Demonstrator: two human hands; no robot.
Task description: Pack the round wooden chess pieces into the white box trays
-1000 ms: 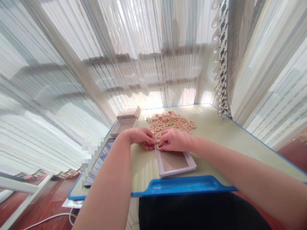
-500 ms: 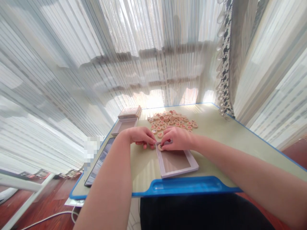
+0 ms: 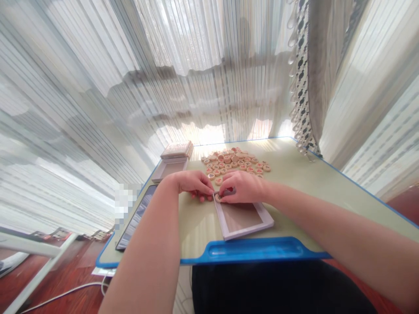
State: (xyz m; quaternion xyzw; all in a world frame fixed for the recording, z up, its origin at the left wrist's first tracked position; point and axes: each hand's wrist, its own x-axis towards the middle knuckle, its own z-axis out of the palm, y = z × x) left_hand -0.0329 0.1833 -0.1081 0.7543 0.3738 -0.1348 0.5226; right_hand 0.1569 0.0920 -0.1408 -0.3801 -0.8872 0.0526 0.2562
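My right hand (image 3: 240, 186) has closed its thumb and fingers on a round wooden Chinese chess piece (image 3: 218, 198) with a dark character. This piece is down inside the far left corner of a shallow pale box (image 3: 242, 230). At the outside of that same corner, my left hand (image 3: 197, 185) is closed with curled fingers, its thumb and fingertips at the box's edge. Beyond both hands lies a heap of Chinese chess pieces (image 3: 234, 161), marked in red or dark, some stacked on others. My right hand partly covers the near pieces and the box's far wall.
Another shallow box (image 3: 170, 170) stands at the left, with a bundle of small flat packs or a booklet (image 3: 177, 149) behind it. A tablet (image 3: 136, 218) lies along the table's left edge. The table (image 3: 304, 179) has a blue rim and a blue front tray (image 3: 255, 250); curtains hang behind.
The view has shifted slightly. Both hands keep nearly the same places at the box corner, and the right hand still grips the piece there.
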